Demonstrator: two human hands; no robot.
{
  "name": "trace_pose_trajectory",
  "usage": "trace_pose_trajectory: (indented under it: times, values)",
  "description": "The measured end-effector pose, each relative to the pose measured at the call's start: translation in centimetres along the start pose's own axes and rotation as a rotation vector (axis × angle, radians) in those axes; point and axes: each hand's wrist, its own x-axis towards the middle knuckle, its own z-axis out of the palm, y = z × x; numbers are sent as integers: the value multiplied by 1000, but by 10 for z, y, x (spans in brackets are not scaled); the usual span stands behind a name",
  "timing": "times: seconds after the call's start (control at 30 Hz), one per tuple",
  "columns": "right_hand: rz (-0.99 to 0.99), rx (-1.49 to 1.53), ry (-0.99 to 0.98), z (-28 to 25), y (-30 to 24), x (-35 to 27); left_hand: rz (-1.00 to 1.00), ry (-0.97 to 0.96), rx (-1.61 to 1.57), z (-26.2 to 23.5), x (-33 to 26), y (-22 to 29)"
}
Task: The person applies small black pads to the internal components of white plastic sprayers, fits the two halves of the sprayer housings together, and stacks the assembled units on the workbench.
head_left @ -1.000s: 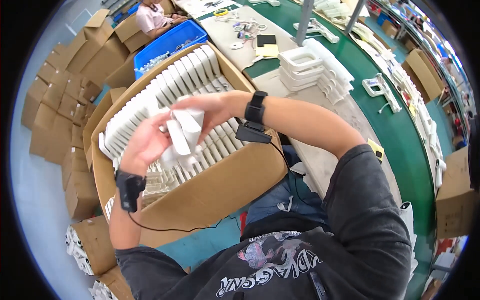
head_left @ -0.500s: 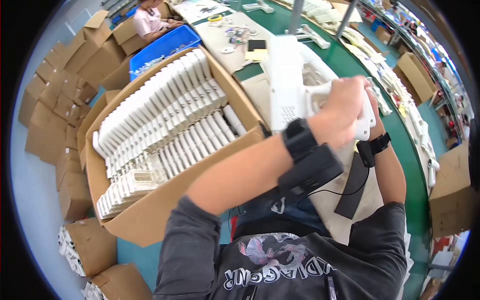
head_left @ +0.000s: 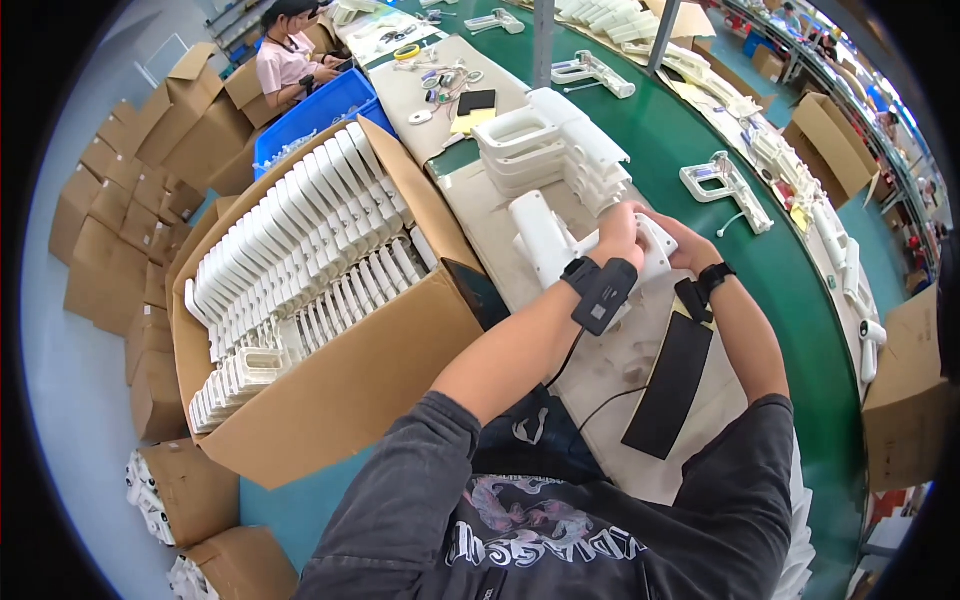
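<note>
Both hands, left hand (head_left: pixel 618 238) and right hand (head_left: pixel 683 243), have carried the white plastic part (head_left: pixel 548 240) from the big cardboard box (head_left: pixel 330 400) to the bench, fingers closed around it just below the stack of white parts (head_left: pixel 545 145).

The housing (head_left: pixel 545 235) gripped by both hands is smooth white plastic with a soft sheen. Left of the grip, the box (head_left: pixel 350 385) is matt brown cardboard; beyond it, the belt (head_left: pixel 690 140) looks slightly glossy green.
</note>
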Motion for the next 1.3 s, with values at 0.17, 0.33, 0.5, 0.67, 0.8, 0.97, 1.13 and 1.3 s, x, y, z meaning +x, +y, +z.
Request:
trace_pose_trajectory:
  times: [0.17, 0.33, 0.5, 0.67, 0.8, 0.97, 1.13, 1.3]
  values:
    - [-63, -1020, 461, 9, -27, -25, -102, 31, 41, -9, 50, -4]
    - [-585, -1218, 653, 61, -21, -70, -130, -29, 55, 11, 30, 7]
    - [-610, -1286, 244, 86, -12, -94, -233, -193, 81, 2, -17, 38]
    - [-647, -1662, 205, 102, 10, -97, 283, -446, 392, -76, -86, 79]
    - [-645, -1754, 161, 98, 17, -82, 491, 86, 829, -133, -65, 66]
    - [-555, -1693, 78, 99, 7, -81, 538, 88, 850, -166, -25, 21]
    - [-545, -1734, 86, 98, 8, -94, 691, 136, 690, -143, -38, -7]
    - [-711, -1887, 132, 109, 34, -104, 755, 147, 559, -130, -44, -21]
